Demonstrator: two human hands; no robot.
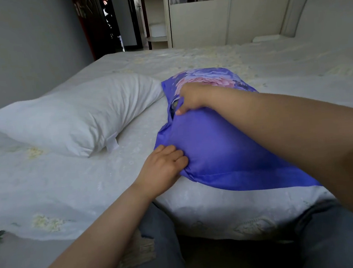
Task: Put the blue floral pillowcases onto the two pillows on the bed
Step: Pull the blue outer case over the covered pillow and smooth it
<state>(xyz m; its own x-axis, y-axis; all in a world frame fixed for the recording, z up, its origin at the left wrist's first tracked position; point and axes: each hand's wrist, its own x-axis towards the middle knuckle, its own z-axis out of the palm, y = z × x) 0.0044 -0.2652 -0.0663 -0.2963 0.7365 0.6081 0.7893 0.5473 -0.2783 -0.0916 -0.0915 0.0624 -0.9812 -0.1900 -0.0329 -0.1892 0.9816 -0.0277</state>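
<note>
A pillow in a blue floral pillowcase (220, 143) lies on the bed in front of me, its plain blue side near me and pink flowers at its far end. My left hand (163, 168) grips the case's near left corner, fingers curled into the fabric. My right hand (189, 99) reaches across the top and pinches the fabric at the opening on the left edge, where a dark slit shows. A bare white pillow (75, 116) lies to the left, its far corner touching the blue one. A second pillowcase is not in view.
The bed (90, 183) has a pale sheet with faint yellow flowers; its edge runs just before my knees. A headboard (319, 6) stands at the right, a cream wardrobe (200, 24) behind the bed, and an open dark doorway (110, 22) at the back left.
</note>
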